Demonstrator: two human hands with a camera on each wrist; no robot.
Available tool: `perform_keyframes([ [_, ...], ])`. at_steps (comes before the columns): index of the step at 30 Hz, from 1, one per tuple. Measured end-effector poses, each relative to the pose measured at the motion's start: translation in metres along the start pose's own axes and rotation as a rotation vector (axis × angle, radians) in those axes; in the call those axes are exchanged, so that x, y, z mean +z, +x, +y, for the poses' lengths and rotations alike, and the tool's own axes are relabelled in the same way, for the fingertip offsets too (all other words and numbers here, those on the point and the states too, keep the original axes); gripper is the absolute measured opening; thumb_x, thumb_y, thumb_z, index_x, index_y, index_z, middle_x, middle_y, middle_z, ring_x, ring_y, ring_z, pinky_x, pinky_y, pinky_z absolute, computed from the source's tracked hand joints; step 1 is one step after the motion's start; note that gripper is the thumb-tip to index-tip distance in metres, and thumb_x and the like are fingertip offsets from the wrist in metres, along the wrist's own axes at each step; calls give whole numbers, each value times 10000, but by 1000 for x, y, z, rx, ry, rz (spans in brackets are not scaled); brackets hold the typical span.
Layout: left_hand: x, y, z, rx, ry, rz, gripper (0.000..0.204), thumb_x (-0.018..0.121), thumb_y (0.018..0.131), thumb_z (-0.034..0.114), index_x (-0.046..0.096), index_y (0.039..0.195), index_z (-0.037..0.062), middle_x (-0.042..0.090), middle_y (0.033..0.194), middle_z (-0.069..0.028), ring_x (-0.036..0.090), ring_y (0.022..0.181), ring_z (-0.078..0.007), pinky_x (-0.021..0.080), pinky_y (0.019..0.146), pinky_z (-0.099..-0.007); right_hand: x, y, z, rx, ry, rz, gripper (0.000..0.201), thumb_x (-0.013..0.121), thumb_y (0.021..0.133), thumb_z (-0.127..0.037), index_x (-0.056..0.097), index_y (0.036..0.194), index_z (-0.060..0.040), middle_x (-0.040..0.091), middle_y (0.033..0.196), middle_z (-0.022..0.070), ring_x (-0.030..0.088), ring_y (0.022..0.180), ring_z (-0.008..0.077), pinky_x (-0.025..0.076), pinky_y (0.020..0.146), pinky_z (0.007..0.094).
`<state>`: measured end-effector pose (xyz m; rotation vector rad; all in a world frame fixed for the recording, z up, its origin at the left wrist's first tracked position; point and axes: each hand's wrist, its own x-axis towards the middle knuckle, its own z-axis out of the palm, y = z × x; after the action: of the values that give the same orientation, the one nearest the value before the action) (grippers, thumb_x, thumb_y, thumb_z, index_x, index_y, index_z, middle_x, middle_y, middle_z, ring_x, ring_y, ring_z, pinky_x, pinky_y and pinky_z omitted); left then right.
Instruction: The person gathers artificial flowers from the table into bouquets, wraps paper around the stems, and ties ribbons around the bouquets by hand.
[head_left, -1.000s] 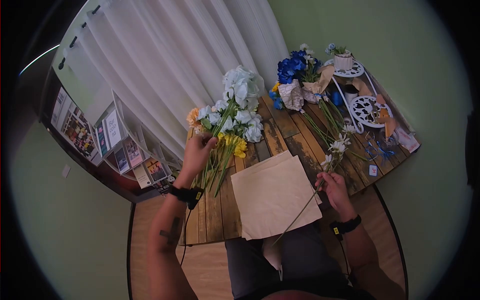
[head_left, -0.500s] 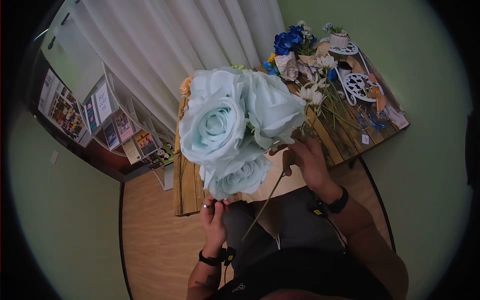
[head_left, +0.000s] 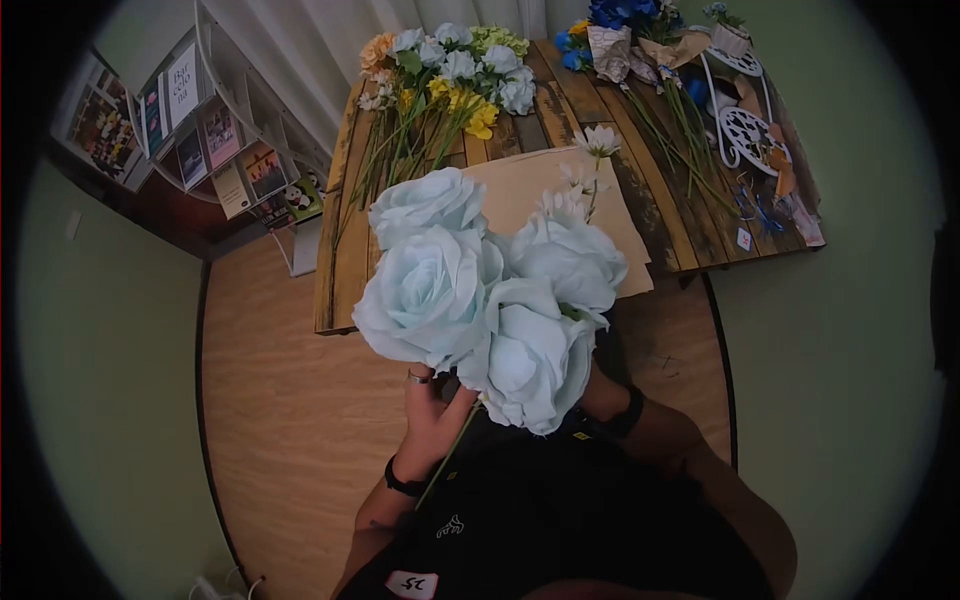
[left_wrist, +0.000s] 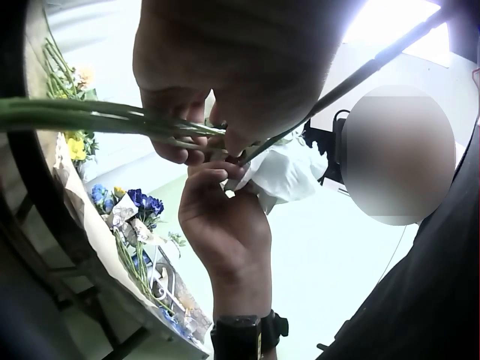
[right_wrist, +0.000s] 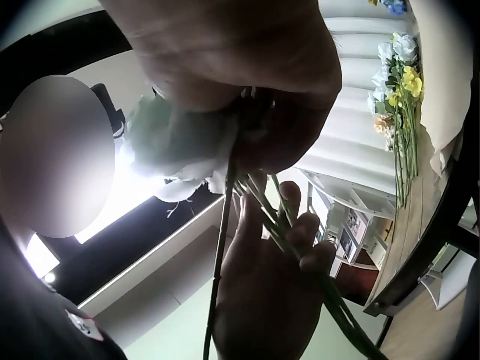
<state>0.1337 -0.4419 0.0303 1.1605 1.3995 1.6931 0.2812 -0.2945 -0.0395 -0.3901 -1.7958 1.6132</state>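
Note:
Large pale blue artificial roses (head_left: 430, 290) are held up in front of the torso, off the table. Beneath the blooms my left hand (head_left: 435, 415) grips their green stems (left_wrist: 82, 116), with a ring on one finger. My right hand (left_wrist: 229, 225) meets it under the bunch; in the head view the petals hide most of it. Its curled fingers pinch a flower stem (right_wrist: 220, 262) beside the left hand's bundle, as the right wrist view shows. White daisies (head_left: 598, 142) stick out at the bunch's far right side, over the paper.
Brown wrapping paper (head_left: 625, 225) lies on the wooden table (head_left: 350, 270). Behind it rest yellow flowers (head_left: 475, 115) with long stems and smaller pale blue roses (head_left: 460, 65). Wrapped blue flowers (head_left: 625, 15) and a white metal stand (head_left: 750, 140) occupy the right end. A magazine rack (head_left: 235, 140) stands left.
The left hand has brought the pale blue roses from the table to the torso. The right hand has moved in with the daisies to join it. The head view has tilted down.

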Motion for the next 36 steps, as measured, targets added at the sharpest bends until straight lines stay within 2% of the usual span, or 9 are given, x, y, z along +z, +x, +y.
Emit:
perform_keyframes([
  [1, 0, -1, -4, 42, -34, 2, 552, 614, 881, -69, 395, 1382, 7, 516, 1349, -137, 522, 1256, -244, 416, 1057, -396, -3, 0, 4, 34, -223, -84, 828, 852, 757, -171, 390, 1434, -54, 449, 1455, 115, 480, 1318, 268, 367, 1120, 405],
  [2, 0, 0, -4, 76, -1, 45, 516, 625, 894, -41, 415, 1362, 12, 524, 1342, -116, 547, 1223, -240, 429, 1046, -402, 8, 10, -48, -46, 341, 138, 686, 790, 825, -184, 443, 1401, -46, 485, 1430, 113, 477, 1328, 267, 367, 1119, 402],
  [4, -8, -5, -13, -8, 126, 82, 515, 653, 903, 18, 430, 1367, 12, 526, 1357, -101, 546, 1226, -246, 441, 1033, -406, -5, 26, -64, -130, -278, 32, 499, 706, 894, -146, 515, 1339, -26, 550, 1362, 113, 487, 1322, 266, 376, 1112, 396],
  [5, -6, 6, -22, 152, -39, 74, 502, 687, 895, 71, 468, 1343, 12, 541, 1336, -90, 559, 1203, -227, 479, 972, -379, 2, 26, -84, -136, -33, 218, 332, 605, 955, -98, 565, 1275, -17, 634, 1211, 142, 631, 1126, 250, 491, 990, 383],
  [7, -4, 1, -10, -301, -910, 515, 383, 654, 917, 65, 512, 1267, -2, 591, 1212, -88, 609, 1087, -202, 506, 901, -340, -6, 34, -103, -67, 181, 166, 230, 528, 994, -95, 562, 1198, 6, 657, 1039, 137, 653, 905, 216, 525, 829, 344],
  [10, -16, 4, -7, -56, -4, 236, 168, 528, 1005, 80, 554, 1134, -24, 672, 943, -113, 604, 706, -172, 485, 629, -277, -21, 32, -93, 197, 610, 221, 178, 447, 1047, -127, 540, 1000, 17, 671, 806, 117, 678, 710, 195, 552, 677, 296],
  [21, -4, 29, 11, -211, -22, 250, 166, 533, 1011, 97, 573, 1133, -7, 709, 927, -99, 471, 552, -71, 364, 492, -225, -27, 26, -99, 57, 549, 213, 432, 305, 1091, -288, 557, 959, 38, 622, 784, 151, 590, 600, 157, 488, 596, 277],
  [23, -9, 30, 12, -276, 26, 222, 150, 543, 1005, 99, 593, 1094, -10, 709, 899, -84, 461, 553, -61, 355, 491, -222, -56, 32, -97, -255, 93, 161, 544, 249, 1098, -374, 577, 983, 44, 558, 743, 117, 481, 515, 115, 412, 497, 246],
  [36, -14, 7, -3, -440, 58, 79, 242, 659, 940, 173, 589, 1075, -15, 689, 915, -118, 493, 590, -91, 383, 527, -234, -242, 79, -194, -385, 553, 289, 321, 438, 1061, -337, 482, 865, -86, 476, 731, 59, 447, 542, 95, 387, 481, 263],
])
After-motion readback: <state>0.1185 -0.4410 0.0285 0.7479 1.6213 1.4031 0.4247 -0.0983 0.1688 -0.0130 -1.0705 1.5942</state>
